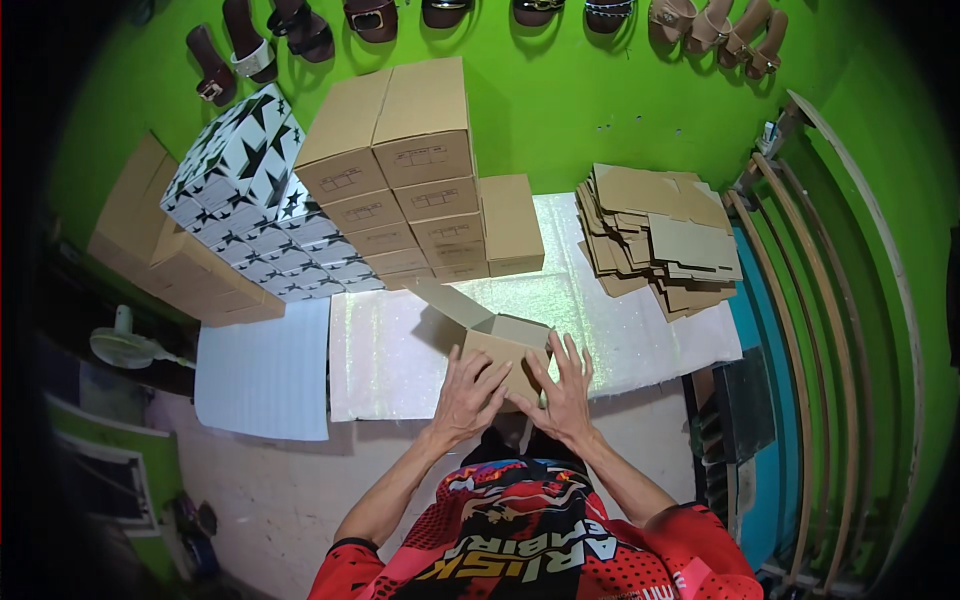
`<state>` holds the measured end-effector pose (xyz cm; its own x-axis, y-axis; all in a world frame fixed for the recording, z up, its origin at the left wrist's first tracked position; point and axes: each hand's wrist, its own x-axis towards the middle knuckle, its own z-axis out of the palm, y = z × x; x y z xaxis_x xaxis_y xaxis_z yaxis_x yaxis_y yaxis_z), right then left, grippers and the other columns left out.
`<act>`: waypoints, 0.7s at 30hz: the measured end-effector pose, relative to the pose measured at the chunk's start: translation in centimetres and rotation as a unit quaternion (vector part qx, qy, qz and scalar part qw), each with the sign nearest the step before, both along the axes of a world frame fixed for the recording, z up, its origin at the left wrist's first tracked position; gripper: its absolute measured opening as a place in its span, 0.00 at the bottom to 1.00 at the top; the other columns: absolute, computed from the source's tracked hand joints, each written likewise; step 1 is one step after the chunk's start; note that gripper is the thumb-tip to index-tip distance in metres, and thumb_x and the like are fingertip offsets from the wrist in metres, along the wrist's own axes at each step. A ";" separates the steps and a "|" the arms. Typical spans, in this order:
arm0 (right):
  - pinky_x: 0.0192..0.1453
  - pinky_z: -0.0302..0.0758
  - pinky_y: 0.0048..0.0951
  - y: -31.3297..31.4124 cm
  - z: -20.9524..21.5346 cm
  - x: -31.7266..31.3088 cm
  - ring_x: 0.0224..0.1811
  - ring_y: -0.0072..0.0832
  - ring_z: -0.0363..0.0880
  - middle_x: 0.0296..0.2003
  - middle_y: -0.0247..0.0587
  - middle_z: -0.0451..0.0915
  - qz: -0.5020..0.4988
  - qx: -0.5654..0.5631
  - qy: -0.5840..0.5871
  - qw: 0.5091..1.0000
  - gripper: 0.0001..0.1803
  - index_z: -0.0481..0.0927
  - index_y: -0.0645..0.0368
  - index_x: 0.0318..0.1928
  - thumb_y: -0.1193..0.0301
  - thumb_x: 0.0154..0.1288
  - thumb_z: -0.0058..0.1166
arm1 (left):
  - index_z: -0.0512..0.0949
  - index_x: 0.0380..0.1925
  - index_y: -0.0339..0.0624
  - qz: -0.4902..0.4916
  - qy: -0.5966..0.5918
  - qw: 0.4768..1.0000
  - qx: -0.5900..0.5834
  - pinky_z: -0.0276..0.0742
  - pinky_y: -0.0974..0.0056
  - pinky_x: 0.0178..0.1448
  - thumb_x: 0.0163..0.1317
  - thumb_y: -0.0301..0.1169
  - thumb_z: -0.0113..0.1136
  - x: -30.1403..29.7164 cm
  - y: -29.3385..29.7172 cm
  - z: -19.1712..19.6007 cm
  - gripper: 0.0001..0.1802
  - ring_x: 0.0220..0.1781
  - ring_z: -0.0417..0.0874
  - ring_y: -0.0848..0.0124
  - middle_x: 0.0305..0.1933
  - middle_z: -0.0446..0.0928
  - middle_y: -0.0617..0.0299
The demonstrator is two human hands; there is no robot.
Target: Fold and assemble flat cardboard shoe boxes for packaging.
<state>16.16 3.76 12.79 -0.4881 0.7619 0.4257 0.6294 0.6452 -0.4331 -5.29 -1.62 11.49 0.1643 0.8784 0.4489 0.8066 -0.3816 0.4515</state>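
Near the front edge of the table, a brown cardboard box (507, 352) stands tilted toward me between my hands. Its long lid flap (452, 302) sticks up and out to the far left, and the top is uncovered. My left hand (466, 393) grips the near left part of the box, fingers bent over its front panel. On the other side my right hand (563, 388) holds the near right corner, with fingers reaching along the side. Both thumbs lie low on the near face, close together. The box's underside is hidden.
Stacked brown boxes (425, 160) and star-patterned white boxes (245, 190) rise at the back left. Flattened cardboard sheets (665, 230) lie piled at the right of the covered table (380, 370). Sandals (370, 20) hang on the green wall. A fan (125, 345) stands left, wooden rails (800, 330) right.
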 end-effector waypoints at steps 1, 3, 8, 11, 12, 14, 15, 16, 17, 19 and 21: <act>0.84 0.46 0.62 0.5 -0.2 -0.1 0.83 0.54 0.55 0.82 0.53 0.56 0.003 -0.001 0.000 1.000 0.41 0.73 0.42 0.76 0.46 0.67 0.67 | 0.81 0.65 0.45 0.003 0.000 1.000 -0.001 0.53 0.32 0.83 0.68 0.34 0.67 0.0 -0.6 0.2 0.26 0.76 0.69 0.50 0.65 0.72 0.49; 0.83 0.54 0.62 1.2 -1.0 -0.6 0.83 0.58 0.54 0.82 0.56 0.55 0.106 -0.095 0.046 0.989 0.42 0.70 0.43 0.78 0.46 0.68 0.66 | 0.77 0.70 0.47 0.037 0.029 0.999 -0.018 0.47 0.31 0.85 0.69 0.31 0.63 -0.3 -1.7 0.6 0.28 0.81 0.64 0.48 0.72 0.68 0.47; 0.80 0.65 0.56 -1.8 -0.6 -3.2 0.79 0.62 0.63 0.80 0.62 0.57 0.196 -0.101 0.070 0.973 0.39 0.73 0.49 0.76 0.58 0.67 0.69 | 0.71 0.75 0.45 0.140 -0.054 0.987 -0.064 0.44 0.31 0.85 0.69 0.28 0.58 -2.0 -4.4 -0.5 0.32 0.83 0.59 0.41 0.77 0.64 0.41; 0.81 0.64 0.58 -3.6 -1.2 -5.1 0.80 0.60 0.63 0.81 0.61 0.56 0.271 -0.127 0.036 0.953 0.42 0.68 0.50 0.78 0.68 0.65 0.69 | 0.67 0.77 0.39 0.203 -0.149 0.967 -0.029 0.49 0.37 0.85 0.71 0.28 0.56 -2.7 -5.0 -0.9 0.33 0.81 0.59 0.38 0.76 0.62 0.36; 0.81 0.64 0.58 -4.0 -2.0 -5.7 0.80 0.60 0.63 0.81 0.61 0.56 0.286 -0.129 0.036 0.949 0.42 0.68 0.50 0.78 0.68 0.65 0.69 | 0.65 0.78 0.39 0.237 -0.214 0.947 -0.043 0.50 0.40 0.85 0.72 0.28 0.56 -2.7 -5.0 -1.1 0.33 0.81 0.60 0.38 0.76 0.62 0.36; 0.82 0.61 0.60 -4.3 -4.3 -6.6 0.82 0.58 0.59 0.82 0.55 0.55 0.307 -0.105 -0.029 0.946 0.47 0.63 0.47 0.81 0.76 0.62 0.66 | 0.59 0.81 0.39 0.267 -0.248 0.929 -0.067 0.51 0.47 0.86 0.76 0.30 0.53 -3.3 -5.2 -2.3 0.35 0.84 0.56 0.40 0.81 0.57 0.36; 0.84 0.58 0.61 -4.3 -5.2 -6.9 0.84 0.57 0.55 0.83 0.50 0.55 0.318 -0.106 -0.079 0.939 0.51 0.61 0.44 0.82 0.81 0.58 0.63 | 0.59 0.81 0.39 0.277 -0.247 0.926 -0.063 0.51 0.47 0.86 0.76 0.30 0.53 -3.8 -5.6 -3.2 0.35 0.84 0.56 0.40 0.81 0.57 0.36; 0.84 0.58 0.61 -3.9 -6.0 -7.3 0.84 0.57 0.55 0.83 0.50 0.55 0.322 -0.104 -0.080 0.938 0.51 0.61 0.44 0.82 0.81 0.58 0.63 | 0.58 0.82 0.39 0.261 -0.256 0.927 -0.083 0.49 0.48 0.87 0.76 0.29 0.52 -4.3 -5.5 -4.3 0.36 0.86 0.52 0.42 0.84 0.53 0.38; 0.84 0.56 0.61 -3.7 -6.7 -7.6 0.84 0.57 0.54 0.83 0.49 0.54 0.321 -0.093 -0.104 0.937 0.52 0.61 0.43 0.82 0.81 0.56 0.63 | 0.56 0.83 0.40 0.245 -0.265 0.927 -0.105 0.48 0.49 0.88 0.76 0.28 0.51 -4.7 -5.8 -5.4 0.36 0.89 0.48 0.43 0.87 0.49 0.39; 0.85 0.54 0.62 -3.1 -7.9 -8.3 0.84 0.57 0.53 0.83 0.49 0.54 0.312 -0.085 -0.174 0.930 0.48 0.63 0.43 0.81 0.78 0.61 0.63 | 0.53 0.84 0.43 0.236 -0.305 0.913 -0.135 0.45 0.53 0.89 0.76 0.26 0.48 -5.7 -6.0 -7.7 0.37 0.90 0.44 0.49 0.89 0.43 0.42; 0.85 0.53 0.62 -2.4 -8.8 -9.2 0.84 0.56 0.54 0.83 0.50 0.55 0.300 -0.084 -0.124 0.942 0.43 0.65 0.43 0.80 0.73 0.65 0.63 | 0.53 0.84 0.42 0.224 -0.279 0.921 -0.153 0.45 0.55 0.89 0.77 0.24 0.45 -6.7 -5.5 -9.8 0.36 0.90 0.46 0.49 0.88 0.48 0.42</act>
<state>6.95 1.40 4.04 -0.9209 0.3637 0.1402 0.2683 0.8525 -0.4487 -12.03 -7.13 1.66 -0.4275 0.9011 0.0727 0.4617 0.1485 0.8745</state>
